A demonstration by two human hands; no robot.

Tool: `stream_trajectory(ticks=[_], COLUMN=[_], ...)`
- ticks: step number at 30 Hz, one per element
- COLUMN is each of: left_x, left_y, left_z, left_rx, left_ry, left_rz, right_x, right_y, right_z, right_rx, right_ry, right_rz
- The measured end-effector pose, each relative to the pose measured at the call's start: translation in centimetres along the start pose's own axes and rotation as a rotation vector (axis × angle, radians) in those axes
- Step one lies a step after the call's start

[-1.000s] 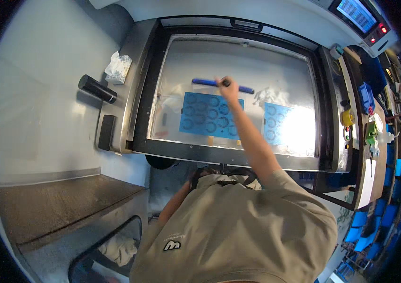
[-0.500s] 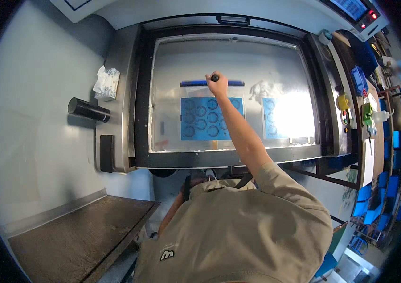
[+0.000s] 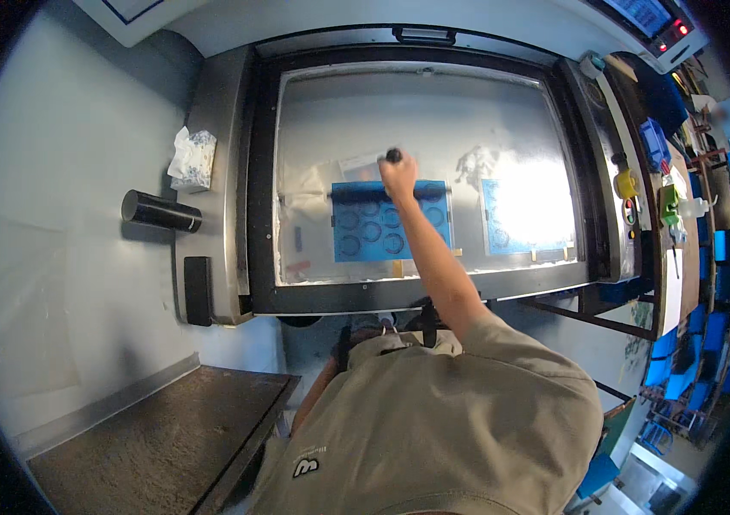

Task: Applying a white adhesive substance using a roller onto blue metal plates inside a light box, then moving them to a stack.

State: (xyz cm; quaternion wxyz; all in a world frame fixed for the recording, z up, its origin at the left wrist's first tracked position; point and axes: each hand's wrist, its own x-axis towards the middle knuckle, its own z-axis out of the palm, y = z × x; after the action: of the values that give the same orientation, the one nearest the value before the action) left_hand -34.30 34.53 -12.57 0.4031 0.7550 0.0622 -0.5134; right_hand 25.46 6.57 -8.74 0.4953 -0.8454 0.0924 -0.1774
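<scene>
Right hand point(image 3: 398, 176) clamped on dark handle of roller point(image 3: 382, 194), bar lying across top of blue sheet point(image 3: 391, 221) on glass bed point(image 3: 416, 129). Roller looked rigid, light; handle best grip point. Sheet thin, floppy. Left hand hidden under torso, fingers unknown.

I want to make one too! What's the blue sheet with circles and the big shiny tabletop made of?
The blue sheet looks like thin plastic film or paper: flat, matte, taped at the edge. The tabletop seems glass or clear plastic in a dark metal frame: it gleams. The right hand grips a dark roller.
</scene>
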Motion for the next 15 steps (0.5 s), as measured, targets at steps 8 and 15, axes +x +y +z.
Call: stream_trajectory(ticks=[8, 15], left_x=[0.8, 3.4], left_y=[1.8, 6.3], left_z=[-0.8, -1.5], left_rx=[0.02, 0.058], left_ry=[0.005, -0.007], left_rz=[-0.018, -0.008], right_x=[2.0, -12.4], right_y=[0.7, 1.4], right_z=[-0.2, -6.4], right_rx=[-0.091, 0.091], right_ry=[-0.06, -0.272], right_rz=[-0.16, 0.086])
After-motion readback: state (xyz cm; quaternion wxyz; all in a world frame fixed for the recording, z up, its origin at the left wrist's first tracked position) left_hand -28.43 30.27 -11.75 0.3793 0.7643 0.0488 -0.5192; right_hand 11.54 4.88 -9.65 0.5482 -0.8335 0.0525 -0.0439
